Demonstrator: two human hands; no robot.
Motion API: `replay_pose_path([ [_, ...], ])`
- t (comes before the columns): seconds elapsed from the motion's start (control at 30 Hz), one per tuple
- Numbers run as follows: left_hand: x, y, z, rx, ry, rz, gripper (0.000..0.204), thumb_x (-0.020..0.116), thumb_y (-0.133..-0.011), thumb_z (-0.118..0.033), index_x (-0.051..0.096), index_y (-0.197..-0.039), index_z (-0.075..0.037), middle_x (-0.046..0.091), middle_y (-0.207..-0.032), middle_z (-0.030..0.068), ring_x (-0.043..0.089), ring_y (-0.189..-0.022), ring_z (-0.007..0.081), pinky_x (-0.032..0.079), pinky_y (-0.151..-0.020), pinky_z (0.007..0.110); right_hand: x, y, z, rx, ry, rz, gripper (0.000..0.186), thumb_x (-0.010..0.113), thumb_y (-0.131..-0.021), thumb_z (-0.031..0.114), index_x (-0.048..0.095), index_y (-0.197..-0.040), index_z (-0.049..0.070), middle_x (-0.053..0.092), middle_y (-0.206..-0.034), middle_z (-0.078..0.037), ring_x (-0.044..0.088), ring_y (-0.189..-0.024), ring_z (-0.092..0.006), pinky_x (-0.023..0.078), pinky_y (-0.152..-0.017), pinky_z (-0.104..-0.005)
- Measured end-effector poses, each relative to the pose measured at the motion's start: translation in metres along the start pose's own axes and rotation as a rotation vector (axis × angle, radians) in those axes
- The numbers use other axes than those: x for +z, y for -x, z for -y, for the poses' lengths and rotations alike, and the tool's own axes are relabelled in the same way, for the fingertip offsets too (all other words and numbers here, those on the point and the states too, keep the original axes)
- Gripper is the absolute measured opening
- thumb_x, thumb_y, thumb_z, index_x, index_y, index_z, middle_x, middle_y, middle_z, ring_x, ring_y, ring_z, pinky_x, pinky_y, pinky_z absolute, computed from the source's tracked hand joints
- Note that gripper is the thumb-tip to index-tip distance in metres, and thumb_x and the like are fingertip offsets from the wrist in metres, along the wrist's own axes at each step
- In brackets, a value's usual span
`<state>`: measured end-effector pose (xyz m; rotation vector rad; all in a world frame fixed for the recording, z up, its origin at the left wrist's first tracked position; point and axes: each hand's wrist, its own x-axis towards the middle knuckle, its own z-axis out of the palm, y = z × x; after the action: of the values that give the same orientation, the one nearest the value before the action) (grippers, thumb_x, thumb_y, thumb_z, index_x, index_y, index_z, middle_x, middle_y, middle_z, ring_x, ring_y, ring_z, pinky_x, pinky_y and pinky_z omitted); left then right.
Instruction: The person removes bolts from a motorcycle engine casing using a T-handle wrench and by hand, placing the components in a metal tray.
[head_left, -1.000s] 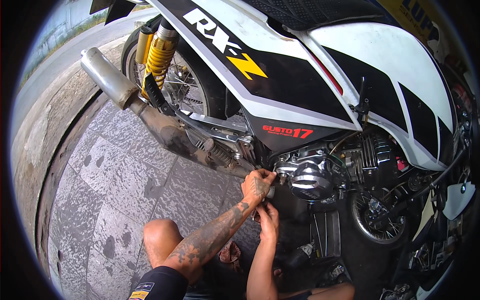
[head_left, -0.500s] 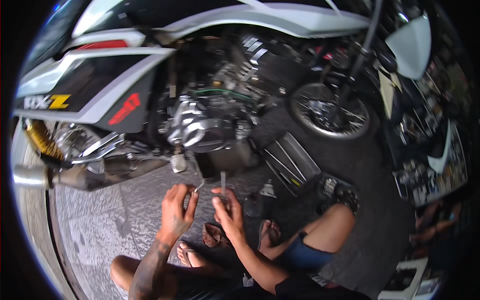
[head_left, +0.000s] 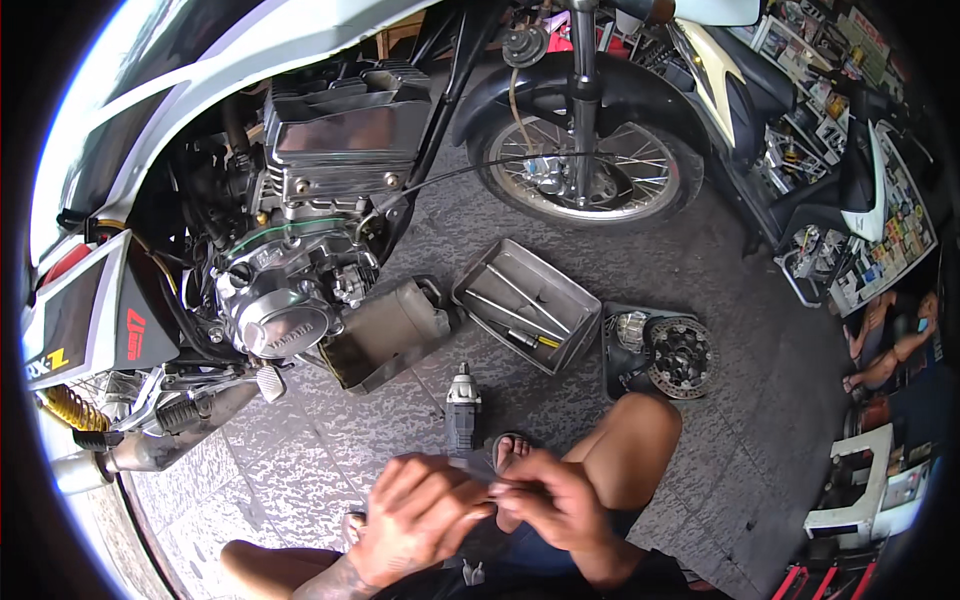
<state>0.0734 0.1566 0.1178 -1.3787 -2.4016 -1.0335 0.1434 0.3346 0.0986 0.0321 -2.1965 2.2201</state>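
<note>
My left hand (head_left: 420, 515) and my right hand (head_left: 560, 505) meet low in front of me, above my lap. Both have their fingers curled and pinched together, fingertip to fingertip. Whatever lies between them is small, smeared by motion and mostly covered by the fingers. Just beyond the hands, a dark cordless driver (head_left: 462, 410) with a pale nose lies on the paved floor. Ahead and to the left is a motorcycle engine (head_left: 285, 325) with a shiny round cover.
A rectangular metal pan (head_left: 400, 325) sits beside the engine. To its right, a metal tray (head_left: 560, 290) holds long tools. A brake disc (head_left: 685, 357) rests in a dark tray by my right knee. The motorcycle's front wheel (head_left: 600, 175) stands beyond. A white stool (head_left: 850, 480) is at right.
Both hands have come back toward my body and together; before, they were apart, the left holding a small bent metal rod, the right a thin grey strip. The view has swung right.
</note>
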Motion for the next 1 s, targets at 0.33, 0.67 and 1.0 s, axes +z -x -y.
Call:
replay_pose_path([
  [0.33, 0.103, 0.057, 0.039, -0.868, 0.374, -0.028, 0.021, 0.055, -0.088, -0.017, 0.058, -0.103, -0.001, 0.064, -0.084, 0.0155, 0.063, -0.074, 0.0311, 0.049, -0.066, 0.037, -0.26, 0.007, -0.053, 0.006, 0.456, -1.115, 0.017, 0.058, -0.089, 0.026, 0.059, -0.089, 0.009, 0.053, -0.064, 0.002, 0.04, -0.048, -0.0026, 0.03, -0.04, -0.0187],
  [0.67, 0.18, 0.175, 0.094, -1.27, 0.034, 0.21, 0.04, 0.053, -0.086, -0.036, 0.047, -0.114, -0.01, 0.058, -0.106, 0.0206, 0.057, -0.093, 0.0411, 0.047, -0.075, 0.048, -0.349, -0.084, -0.336, 0.31, 0.929, -0.83, 0.035, 0.042, -0.093, 0.037, 0.06, -0.095, 0.006, 0.068, -0.071, -0.007, 0.063, -0.076, -0.0304, 0.046, -0.072, -0.0399],
  [1.0, 0.212, 0.22, 0.114, -1.57, -0.225, 0.334, 0.102, 0.069, -0.068, -0.049, 0.01, -0.144, -0.016, 0.03, -0.138, 0.0234, 0.042, -0.118, 0.0444, 0.041, -0.089, 0.053, -0.338, -0.041, -0.308, 0.371, 0.572, -0.727, 0.03, 0.047, -0.092, 0.033, 0.064, -0.094, 0.009, 0.052, -0.063, -0.002, 0.047, -0.055, -0.0119, 0.041, -0.057, -0.0294],
])
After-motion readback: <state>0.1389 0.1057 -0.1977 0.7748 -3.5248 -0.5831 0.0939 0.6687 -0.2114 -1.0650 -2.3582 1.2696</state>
